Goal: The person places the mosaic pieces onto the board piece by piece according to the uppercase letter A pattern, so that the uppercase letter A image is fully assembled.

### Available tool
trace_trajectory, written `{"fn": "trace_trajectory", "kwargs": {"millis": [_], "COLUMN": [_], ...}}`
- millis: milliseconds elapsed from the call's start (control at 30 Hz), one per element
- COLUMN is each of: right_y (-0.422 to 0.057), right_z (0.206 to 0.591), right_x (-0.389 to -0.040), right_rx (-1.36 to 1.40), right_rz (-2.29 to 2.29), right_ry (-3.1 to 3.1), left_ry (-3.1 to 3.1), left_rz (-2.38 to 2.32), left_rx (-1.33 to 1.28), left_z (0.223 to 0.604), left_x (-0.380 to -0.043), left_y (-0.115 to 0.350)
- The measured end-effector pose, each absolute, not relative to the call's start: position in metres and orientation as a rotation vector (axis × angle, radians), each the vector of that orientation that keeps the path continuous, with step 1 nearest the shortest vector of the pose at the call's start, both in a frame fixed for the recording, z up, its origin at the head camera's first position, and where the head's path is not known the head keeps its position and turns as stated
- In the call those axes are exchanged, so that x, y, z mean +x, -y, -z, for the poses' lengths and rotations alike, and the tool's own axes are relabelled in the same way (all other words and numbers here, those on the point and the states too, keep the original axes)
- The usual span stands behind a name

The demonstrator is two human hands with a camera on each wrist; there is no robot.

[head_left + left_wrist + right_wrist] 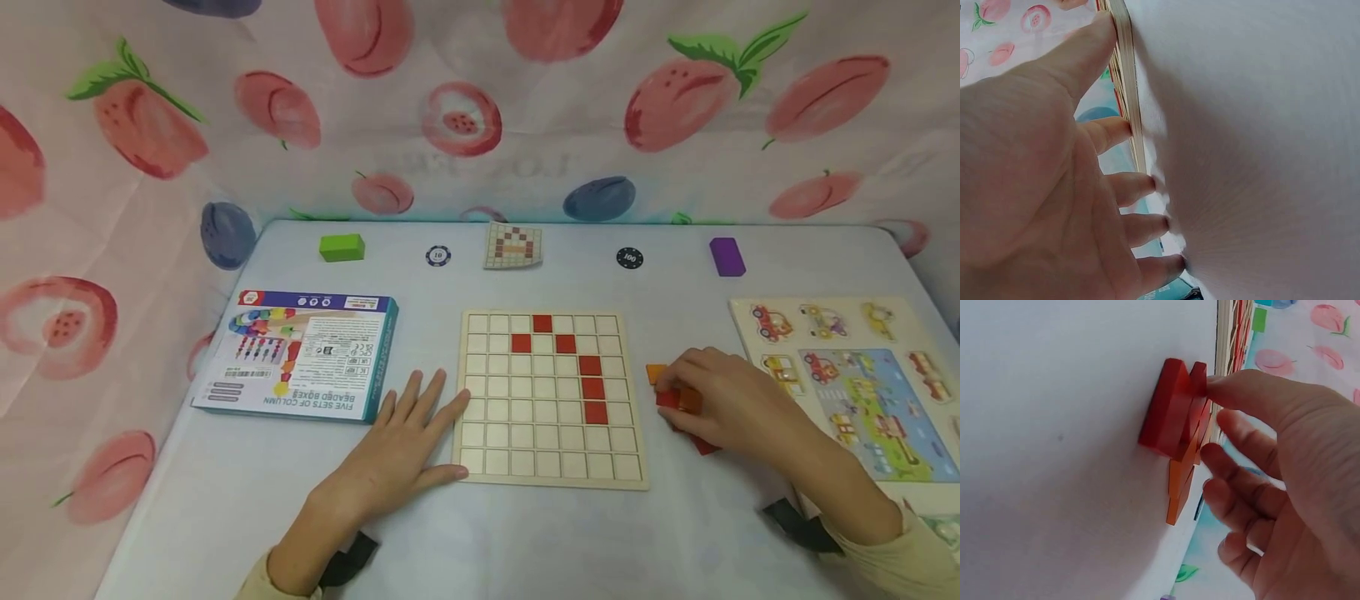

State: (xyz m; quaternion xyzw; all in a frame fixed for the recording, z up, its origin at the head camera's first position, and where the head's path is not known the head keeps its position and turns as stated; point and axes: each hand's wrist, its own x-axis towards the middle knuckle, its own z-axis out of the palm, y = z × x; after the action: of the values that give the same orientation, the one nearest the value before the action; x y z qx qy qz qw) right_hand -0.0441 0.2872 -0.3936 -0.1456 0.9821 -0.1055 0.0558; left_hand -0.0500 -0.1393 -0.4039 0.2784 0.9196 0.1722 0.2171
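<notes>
My left hand (393, 454) lies flat with spread fingers at the left edge of a wooden grid board (525, 437). Its index fingertip and thumb touch the board's edge. Several red square tiles (592, 389) sit in the grid's cells, in a peak shape running down the right side. Right of the board, my right hand (723, 400) hovers over a small group of loose tiles, fingers loosely bent. In the right wrist view the thumb tip meets the edge of a red tile (1197, 403). A nearer red tile (1166, 406) and orange tiles (1179, 484) lie around it.
A beaded-boxes carton (322, 358) lies at left, a picture puzzle board (787, 333) at right. Along the back are a green block (342, 247), a white chip (438, 256), a pattern card (513, 246), a black chip (629, 257) and a purple block (727, 257).
</notes>
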Motion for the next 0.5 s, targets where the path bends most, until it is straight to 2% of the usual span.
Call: {"fn": "trace_trajectory", "kwargs": {"millis": [300, 500], "right_y": [-0.280, -0.275], "right_z": [0.391, 0.389], "right_x": [-0.042, -0.044], "right_rx": [-0.370, -0.417], "right_rz": [0.253, 0.304], "right_ry": [-3.004, -3.042], "left_ry": [-2.556, -2.550], "left_rz": [-0.472, -0.477], "left_rx": [0.775, 0.770], "left_z": [0.405, 0.404], "left_x": [-0.050, -0.050], "left_y": [0.139, 0.139]}}
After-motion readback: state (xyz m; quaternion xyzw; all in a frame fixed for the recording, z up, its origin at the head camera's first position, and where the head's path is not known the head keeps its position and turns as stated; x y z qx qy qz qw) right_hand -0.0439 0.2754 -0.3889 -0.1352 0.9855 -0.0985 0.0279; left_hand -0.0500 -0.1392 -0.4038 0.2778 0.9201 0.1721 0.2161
